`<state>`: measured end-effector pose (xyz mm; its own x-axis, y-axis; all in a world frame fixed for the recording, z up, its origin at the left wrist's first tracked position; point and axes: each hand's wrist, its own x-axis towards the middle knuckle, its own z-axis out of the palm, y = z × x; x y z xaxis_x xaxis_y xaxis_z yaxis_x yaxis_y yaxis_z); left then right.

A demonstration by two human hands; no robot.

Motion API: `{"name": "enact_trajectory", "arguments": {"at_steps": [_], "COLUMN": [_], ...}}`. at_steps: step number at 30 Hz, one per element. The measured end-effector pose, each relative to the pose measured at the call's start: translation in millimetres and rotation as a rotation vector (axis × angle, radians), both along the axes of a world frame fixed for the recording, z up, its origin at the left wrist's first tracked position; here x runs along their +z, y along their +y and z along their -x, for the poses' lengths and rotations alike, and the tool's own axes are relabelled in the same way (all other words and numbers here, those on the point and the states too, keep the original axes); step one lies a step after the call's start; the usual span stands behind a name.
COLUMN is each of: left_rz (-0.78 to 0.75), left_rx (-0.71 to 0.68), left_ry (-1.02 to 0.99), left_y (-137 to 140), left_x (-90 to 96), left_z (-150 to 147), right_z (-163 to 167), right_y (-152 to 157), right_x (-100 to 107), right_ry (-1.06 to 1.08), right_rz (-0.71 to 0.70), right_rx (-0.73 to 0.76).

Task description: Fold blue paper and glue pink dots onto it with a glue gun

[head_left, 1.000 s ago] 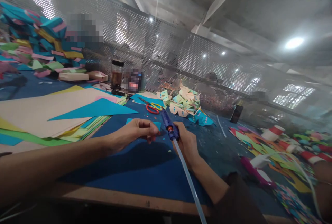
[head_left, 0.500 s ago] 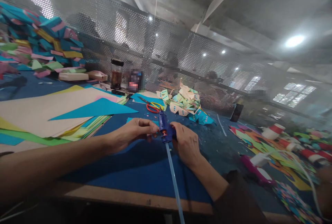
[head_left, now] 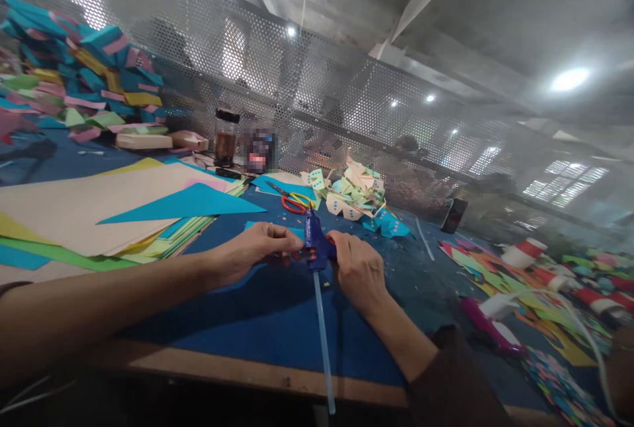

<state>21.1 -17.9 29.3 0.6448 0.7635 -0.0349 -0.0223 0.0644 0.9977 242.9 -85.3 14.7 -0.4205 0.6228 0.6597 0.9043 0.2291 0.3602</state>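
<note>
My right hand (head_left: 359,273) is wrapped round the handle of a dark blue hot glue gun (head_left: 313,235), its nozzle pointing away from me. A long translucent glue stick (head_left: 321,334) sticks out of its back, toward the table's near edge. Close against the gun's left side is my left hand (head_left: 257,249), fingers pinched together; what they hold, if anything, is hidden. A piece of blue paper (head_left: 255,225) shows just behind the left hand. Beyond the nozzle lie scissors (head_left: 294,202) with red and yellow handles.
Stacked coloured paper sheets (head_left: 133,202) spread at left, below a heap of folded paper pieces (head_left: 99,77). Cut paper shapes (head_left: 354,193) pile up ahead, near a lidded jar (head_left: 226,140). At right are a phone (head_left: 454,214), a magenta power strip (head_left: 490,328) and paper cups (head_left: 524,252).
The glue gun has turned slightly, and the back end of its glue stick has swung to the left. Both hands keep nearly the same places.
</note>
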Motion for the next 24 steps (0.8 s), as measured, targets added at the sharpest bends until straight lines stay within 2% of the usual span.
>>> {"name": "enact_trajectory", "arguments": {"at_steps": [7, 11, 18, 24], "left_rz": [0.003, 0.006, 0.000, 0.042], "left_rx": [0.011, 0.002, 0.019, 0.011], "left_ry": [0.022, 0.011, 0.012, -0.011], "left_y": [0.2, -3.4, -5.8, -5.9], "left_x": [0.0, 4.1, 5.8, 5.4], "left_z": [-0.1, -0.6, -1.5, -0.2], "right_z": [0.9, 1.9, 0.1, 1.0], "right_y": [0.6, 0.9, 0.2, 0.4], "right_x": [0.2, -0.6, -4.3, -3.9], "right_ry": [-0.065, -0.046, 0.199, 0.475], "right_rz": [-0.064, -0.046, 0.091, 0.274], "right_rx": [0.003, 0.010, 0.100, 0.048]}}
